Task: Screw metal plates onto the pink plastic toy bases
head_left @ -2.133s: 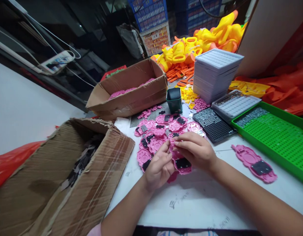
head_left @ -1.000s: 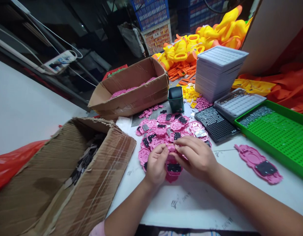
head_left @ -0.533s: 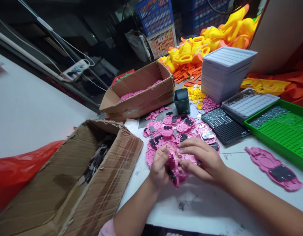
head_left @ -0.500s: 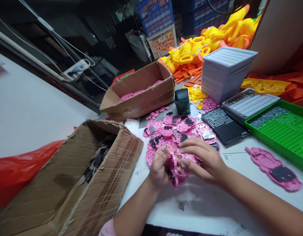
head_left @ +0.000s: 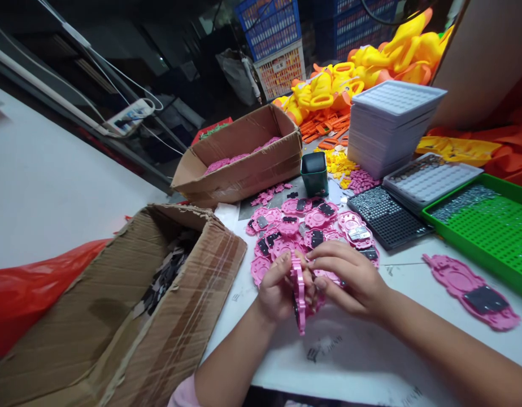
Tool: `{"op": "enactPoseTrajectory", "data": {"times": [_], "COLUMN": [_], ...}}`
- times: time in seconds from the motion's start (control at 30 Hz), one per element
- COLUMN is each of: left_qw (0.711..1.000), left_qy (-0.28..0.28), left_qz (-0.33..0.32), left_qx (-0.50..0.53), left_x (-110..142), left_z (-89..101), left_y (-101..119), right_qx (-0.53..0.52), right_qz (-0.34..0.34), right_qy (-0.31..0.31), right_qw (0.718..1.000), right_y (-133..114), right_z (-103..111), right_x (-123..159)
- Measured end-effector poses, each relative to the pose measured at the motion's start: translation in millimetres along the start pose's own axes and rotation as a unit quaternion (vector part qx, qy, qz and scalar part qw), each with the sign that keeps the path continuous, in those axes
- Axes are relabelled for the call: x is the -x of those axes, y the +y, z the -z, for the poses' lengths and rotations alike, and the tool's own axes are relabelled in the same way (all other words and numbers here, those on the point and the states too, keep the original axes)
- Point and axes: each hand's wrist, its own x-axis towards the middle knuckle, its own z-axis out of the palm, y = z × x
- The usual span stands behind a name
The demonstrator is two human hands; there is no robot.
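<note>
My left hand is closed around a pink plastic toy shell, which stands on edge with its thin side towards me. A dark panel shows on its left side. Just right of the shell, my right hand is open, fingers slightly bent and apart, the tips close to my left fingers. Whether they touch the shell is hard to see. Behind both hands lies a heap of similar pink shells, several with dark covers. One more pink shell with a dark cover lies alone on the right.
A cardboard box with dark pieces stands at left, another with pink parts behind. A dark green cup, a black screw tray, a green tray and stacked white trays line the back and right.
The shell in my left hand has turned from a slanted view to nearly edge-on. My right fingers have shifted slightly down and stay beside it.
</note>
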Motion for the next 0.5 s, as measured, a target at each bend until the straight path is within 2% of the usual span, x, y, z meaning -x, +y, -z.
{"op": "enactPoseTrajectory", "data": {"times": [0.17, 0.37, 0.5], "left_qw": [0.999, 0.994, 0.979], "left_qy": [0.013, 0.078, 0.150], "left_qz": [-0.010, -0.015, -0.085], "left_qx": [-0.037, -0.072, -0.106], "left_x": [2.6, 0.2, -5.1], "left_z": [-3.4, -5.1, -8.4], "left_y": [-1.7, -0.1, -2.5], "right_qx": [-0.004, 0.004, 0.050], "right_qz": [0.005, 0.017, 0.006], "right_qy": [-0.006, -0.005, 0.010], "right_qw": [1.000, 1.000, 0.999], "right_y": [-1.8, -4.7, -6.2], "right_z": [-0.7, -0.6, -1.2], "right_x": [-0.5, -2.6, -1.5]}}
